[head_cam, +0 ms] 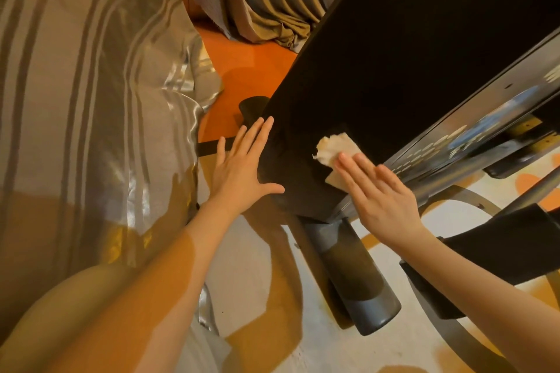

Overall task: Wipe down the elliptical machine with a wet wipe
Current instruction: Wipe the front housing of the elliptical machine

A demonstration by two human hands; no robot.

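The elliptical machine's black housing fills the upper right of the head view. A crumpled white wet wipe lies on its lower end. My right hand presses the wipe flat against the housing with straight fingers. My left hand rests open on the housing's left edge, fingers spread, thumb across the black surface. A silver rail with a printed panel runs along the housing's right side.
A grey cylindrical foot of the machine's base sits on the patterned orange and white floor. Striped grey curtains hang close on the left and at the back. A black pedal arm crosses at the right.
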